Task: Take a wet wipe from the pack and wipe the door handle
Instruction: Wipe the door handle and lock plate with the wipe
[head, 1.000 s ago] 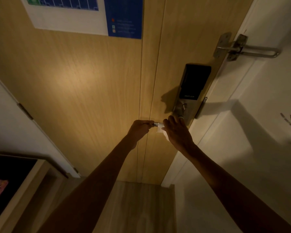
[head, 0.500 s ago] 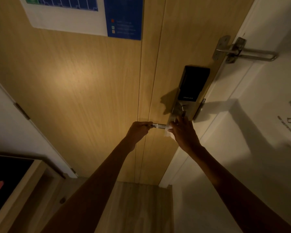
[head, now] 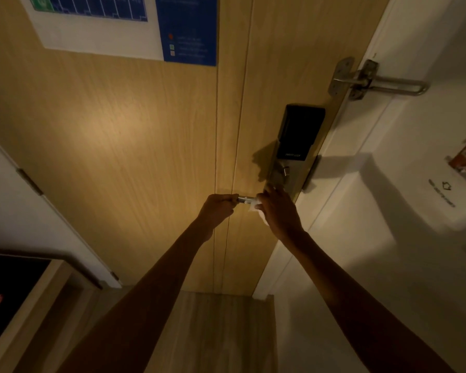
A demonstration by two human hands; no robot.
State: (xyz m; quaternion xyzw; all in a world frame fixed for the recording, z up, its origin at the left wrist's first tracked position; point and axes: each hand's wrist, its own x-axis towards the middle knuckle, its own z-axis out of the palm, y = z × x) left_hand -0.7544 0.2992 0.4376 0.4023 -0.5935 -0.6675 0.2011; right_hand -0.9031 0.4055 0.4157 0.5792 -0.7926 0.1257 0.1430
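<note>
At door's right edge, below lock plate (head: 299, 146): left hand (head: 218, 208) pinches free end of door handle (head: 246, 207), steadying it. Right hand (head: 279, 211) clasps wet wipe (head: 254, 208) round lever nr pivot. Step: wiping, 2 hands. Next, probably: slide wipe left w/ firm, even pressure.

Both bare arms reach straight out, the left hand (head: 219, 208) curled tight like a fist and the right hand (head: 279, 211) bent over, fingers probably closed, almost touching.
</note>
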